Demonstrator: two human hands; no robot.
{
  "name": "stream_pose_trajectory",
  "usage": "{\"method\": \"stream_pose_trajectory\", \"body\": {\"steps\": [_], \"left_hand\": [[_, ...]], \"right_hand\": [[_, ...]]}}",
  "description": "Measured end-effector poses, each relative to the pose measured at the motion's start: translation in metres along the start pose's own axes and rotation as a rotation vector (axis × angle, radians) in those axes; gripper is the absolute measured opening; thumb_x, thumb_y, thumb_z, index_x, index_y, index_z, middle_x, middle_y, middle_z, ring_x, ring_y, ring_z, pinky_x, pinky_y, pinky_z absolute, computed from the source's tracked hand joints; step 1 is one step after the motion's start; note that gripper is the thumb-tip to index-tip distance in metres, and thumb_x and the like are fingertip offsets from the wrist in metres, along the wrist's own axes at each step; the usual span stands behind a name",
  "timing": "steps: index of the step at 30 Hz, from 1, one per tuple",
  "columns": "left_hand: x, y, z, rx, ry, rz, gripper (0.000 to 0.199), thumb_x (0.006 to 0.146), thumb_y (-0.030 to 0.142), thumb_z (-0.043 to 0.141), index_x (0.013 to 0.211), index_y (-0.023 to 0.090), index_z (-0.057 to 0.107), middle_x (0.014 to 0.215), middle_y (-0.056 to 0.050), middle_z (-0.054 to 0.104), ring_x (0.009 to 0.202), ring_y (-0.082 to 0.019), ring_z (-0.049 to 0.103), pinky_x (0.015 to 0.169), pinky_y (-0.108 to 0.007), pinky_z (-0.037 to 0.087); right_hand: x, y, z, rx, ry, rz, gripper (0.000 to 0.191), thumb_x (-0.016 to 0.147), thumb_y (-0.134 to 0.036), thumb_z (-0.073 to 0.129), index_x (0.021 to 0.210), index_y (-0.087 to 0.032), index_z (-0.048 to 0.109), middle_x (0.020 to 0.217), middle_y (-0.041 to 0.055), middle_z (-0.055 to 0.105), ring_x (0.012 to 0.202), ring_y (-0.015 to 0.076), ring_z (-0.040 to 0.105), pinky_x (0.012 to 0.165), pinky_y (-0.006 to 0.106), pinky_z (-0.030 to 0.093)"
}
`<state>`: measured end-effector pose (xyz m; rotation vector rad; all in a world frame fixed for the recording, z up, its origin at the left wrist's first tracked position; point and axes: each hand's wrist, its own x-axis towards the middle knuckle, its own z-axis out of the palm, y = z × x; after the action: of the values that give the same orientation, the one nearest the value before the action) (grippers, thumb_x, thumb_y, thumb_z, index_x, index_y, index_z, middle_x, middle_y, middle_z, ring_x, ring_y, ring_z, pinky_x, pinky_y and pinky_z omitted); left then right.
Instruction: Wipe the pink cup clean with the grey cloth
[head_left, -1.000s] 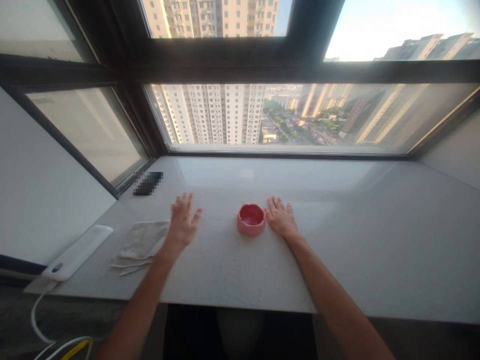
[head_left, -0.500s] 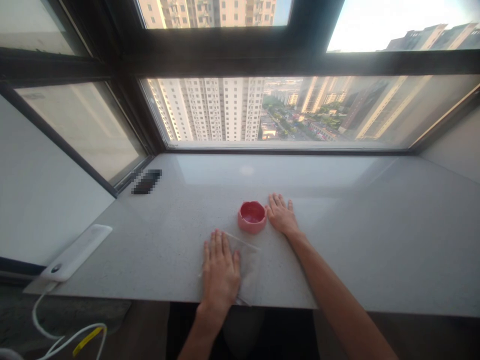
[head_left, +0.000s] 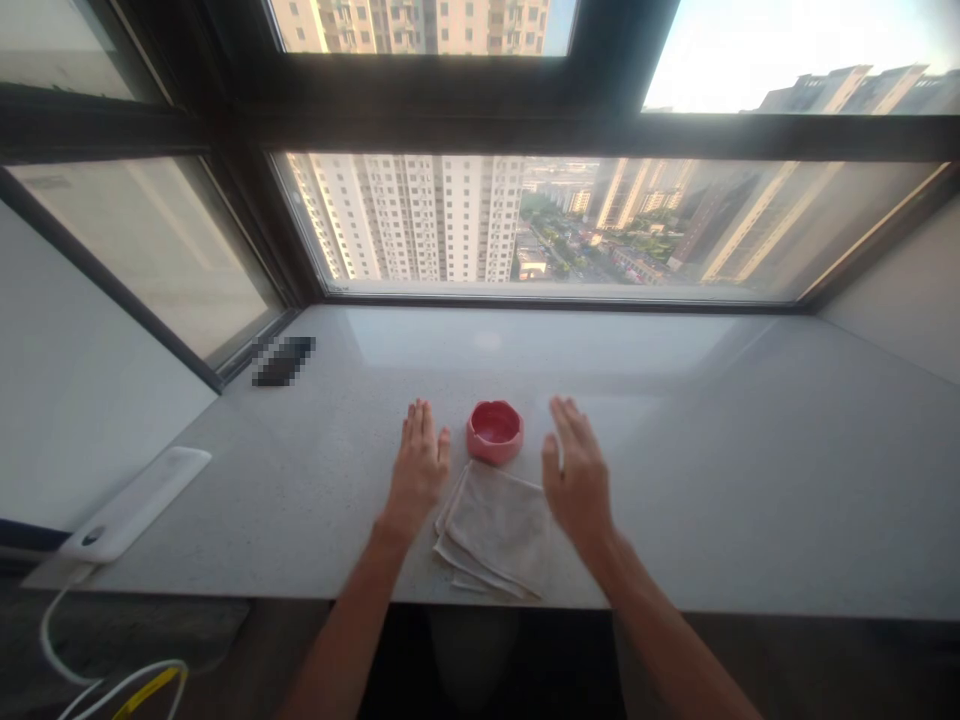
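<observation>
A pink-red ashtray-like bowl (head_left: pixel 495 448) with a notched rim sits on the pale windowsill counter (head_left: pixel 712 480). Just in front of it lies a folded greyish cloth (head_left: pixel 499 530), its layers slightly fanned at the lower left. To the left of the bowl is my left hand (head_left: pixel 420 460), fingers stretched out, holding nothing. My right hand (head_left: pixel 577 470) is on the other side, fingers extended and thumb apart, also holding nothing; it is a little blurred and looks raised above the counter. Neither hand touches the bowl.
At the left edge lies a white power strip (head_left: pixel 142 505) with a white cable (head_left: pixel 46 635) hanging over the front. A dark, pixelated object (head_left: pixel 285 362) rests in the back left corner. Window frames (head_left: pixel 562 305) border the counter behind.
My left hand has come off the cloth and moved forward beside the bowl, uncovering the cloth. My right hand has lifted off the counter and turned, now slightly farther from the bowl.
</observation>
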<state>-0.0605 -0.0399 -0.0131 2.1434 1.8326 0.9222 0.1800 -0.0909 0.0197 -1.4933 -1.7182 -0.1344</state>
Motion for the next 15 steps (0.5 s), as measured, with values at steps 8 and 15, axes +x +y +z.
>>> {"method": "stream_pose_trajectory", "body": {"steps": [8,15], "left_hand": [[0.084,-0.031,0.024,0.291,-0.266,0.145,0.065,0.114,0.037,0.031,0.167,0.002,0.043,0.178,-0.022,0.037,0.171,-0.031,0.031,0.142,-0.048,0.022],[0.078,-0.036,0.028,0.296,-0.262,0.166,0.066,0.114,0.039,0.028,0.168,0.003,0.043,0.179,-0.021,0.035,0.171,-0.03,0.031,0.142,-0.048,0.023]], "right_hand": [[-0.123,-0.087,0.015,-0.106,-0.393,-0.234,0.125,0.091,-0.078,0.072,0.177,-0.004,0.02,0.177,0.0278,0.034,0.163,0.0501,0.039,0.132,0.072,0.034],[-0.138,-0.069,-0.022,0.207,-0.447,-0.613,0.066,0.108,-0.012,0.049,0.174,-0.016,0.038,0.165,0.0104,0.059,0.155,0.0281,0.057,0.134,0.046,0.042]]}}
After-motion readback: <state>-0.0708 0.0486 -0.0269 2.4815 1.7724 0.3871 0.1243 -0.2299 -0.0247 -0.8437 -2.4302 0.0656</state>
